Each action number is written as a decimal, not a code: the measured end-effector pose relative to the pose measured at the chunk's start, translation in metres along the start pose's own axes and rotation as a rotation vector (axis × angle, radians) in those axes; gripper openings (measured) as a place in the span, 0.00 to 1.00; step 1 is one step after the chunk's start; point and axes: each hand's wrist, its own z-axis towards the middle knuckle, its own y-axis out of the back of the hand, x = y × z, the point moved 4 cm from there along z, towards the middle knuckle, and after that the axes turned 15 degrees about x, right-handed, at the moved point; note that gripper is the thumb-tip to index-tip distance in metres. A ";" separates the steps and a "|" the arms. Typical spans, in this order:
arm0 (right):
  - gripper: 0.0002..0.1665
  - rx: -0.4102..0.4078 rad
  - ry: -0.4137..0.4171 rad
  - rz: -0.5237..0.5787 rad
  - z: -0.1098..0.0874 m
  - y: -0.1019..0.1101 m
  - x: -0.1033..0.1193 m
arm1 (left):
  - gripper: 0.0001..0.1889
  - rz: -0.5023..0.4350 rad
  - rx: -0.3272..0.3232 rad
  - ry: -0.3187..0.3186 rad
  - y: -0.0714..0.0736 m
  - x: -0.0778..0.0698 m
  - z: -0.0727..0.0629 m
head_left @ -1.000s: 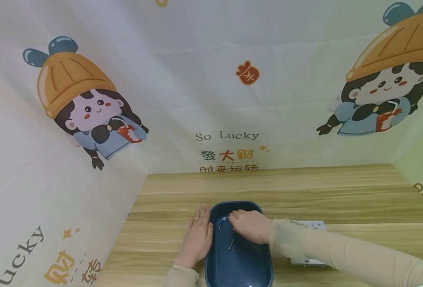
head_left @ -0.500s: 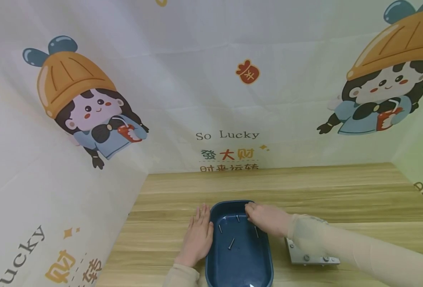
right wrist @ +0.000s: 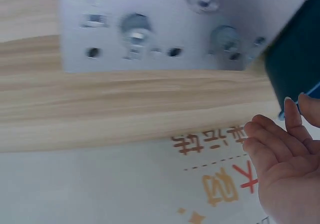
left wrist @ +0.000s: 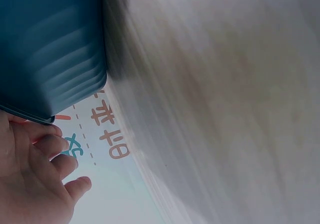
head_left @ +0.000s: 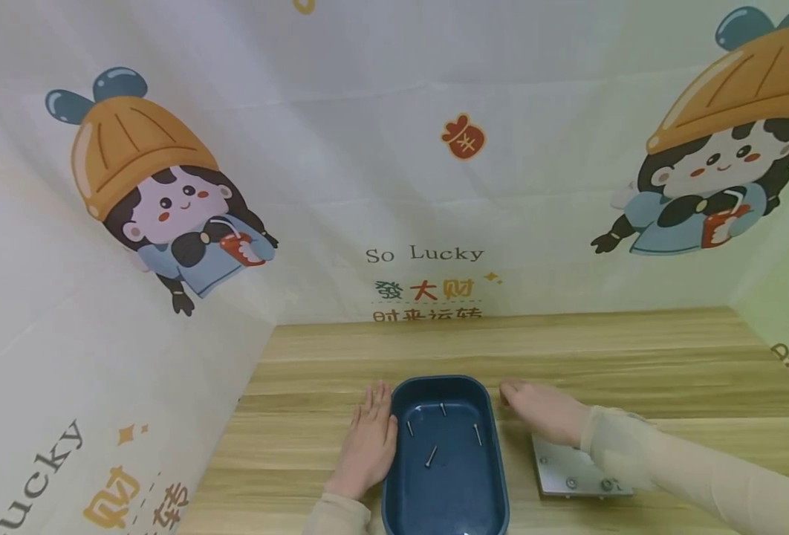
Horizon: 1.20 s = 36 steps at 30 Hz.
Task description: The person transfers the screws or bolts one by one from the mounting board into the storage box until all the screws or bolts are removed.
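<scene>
A deep blue rectangular tray [head_left: 458, 494] stands on the wooden table with several small metal screws [head_left: 431, 456] lying apart on its floor. My left hand [head_left: 364, 446] lies along the tray's left side, fingers extended; in the left wrist view the fingers of that hand [left wrist: 42, 169] reach the tray's rim. Just off the far right corner of the tray is my right hand [head_left: 544, 412], its fingers loosely bent. In the right wrist view, nothing shows between the thumb and forefinger of this hand [right wrist: 290, 159]. Below the right wrist sits a silver metal plate [head_left: 568, 474], partly covered by the forearm.
The plate [right wrist: 165, 29] carries bolts and several holes, close to the tray's right side. Wooden tabletop [head_left: 328, 357] extends behind the tray up to a white printed curtain [head_left: 535, 253], which also hangs at the left and right.
My right hand has lifted out of the tray and moved right past its rim. Two screws it covered earlier are now visible. The left hand has stayed put.
</scene>
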 end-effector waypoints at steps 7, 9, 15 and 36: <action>0.06 0.070 -0.119 0.086 -0.026 -0.006 -0.017 | 0.27 -0.002 -0.001 -0.007 0.000 0.000 -0.001; 0.07 0.071 -0.144 0.081 -0.034 -0.009 -0.022 | 0.26 -0.001 0.000 -0.007 0.000 0.000 -0.001; 0.14 0.048 -0.196 0.036 -0.059 -0.020 -0.034 | 0.27 0.000 0.009 -0.002 -0.001 0.000 0.000; 0.32 -0.021 -0.176 0.027 -0.089 -0.032 -0.030 | 0.27 -0.013 0.009 -0.002 -0.002 0.002 -0.002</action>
